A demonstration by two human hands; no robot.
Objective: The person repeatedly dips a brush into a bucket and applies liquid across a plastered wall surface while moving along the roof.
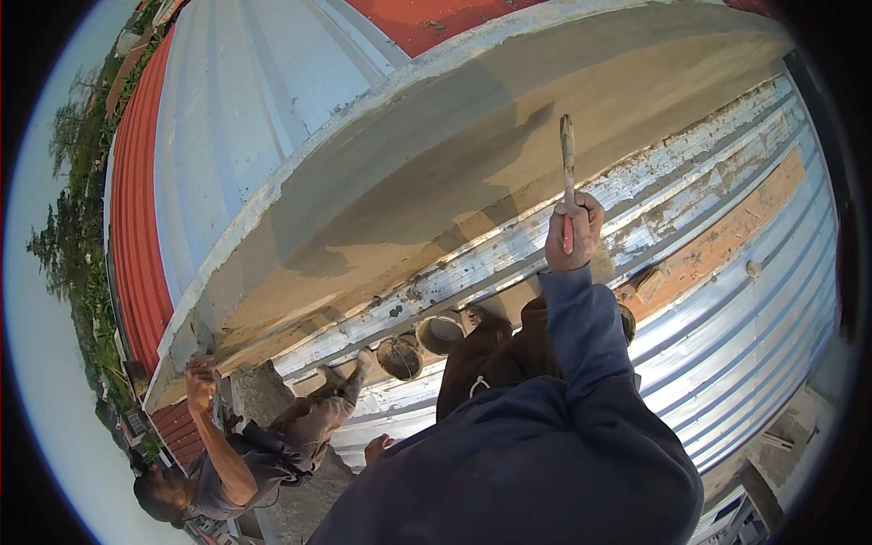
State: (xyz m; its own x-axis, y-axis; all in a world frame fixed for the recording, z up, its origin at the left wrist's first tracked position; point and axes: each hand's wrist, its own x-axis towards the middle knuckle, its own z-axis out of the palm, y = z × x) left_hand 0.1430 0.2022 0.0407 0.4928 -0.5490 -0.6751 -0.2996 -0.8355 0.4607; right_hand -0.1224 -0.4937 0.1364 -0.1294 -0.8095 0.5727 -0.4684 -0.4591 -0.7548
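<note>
My right hand (574, 232) is closed around the red handle of a trowel-like tool (569, 150), held upright. Its long, narrow, mortar-smeared blade is seen nearly edge-on, so I cannot make out its exact kind. Behind it rises a wall freshly coated in grey-brown plaster (409, 173), and the blade appears apart from it. My left hand (377, 447) shows only in part beside my dark jacket, with its fingers mostly hidden. Two buckets stand by my feet: one (400, 359) with mortar-like material inside, the other (442, 333) with a grey, dirty inside.
At lower left a co-worker (263, 463) raises a hand to the wall's end. Ribbed metal roofing (745, 336) lies underfoot, carrying a long wooden plank (718, 238) at right. Mortar splatters cover the metal strip (509, 245) along the wall's base. Beyond the wall lie white and red roofs.
</note>
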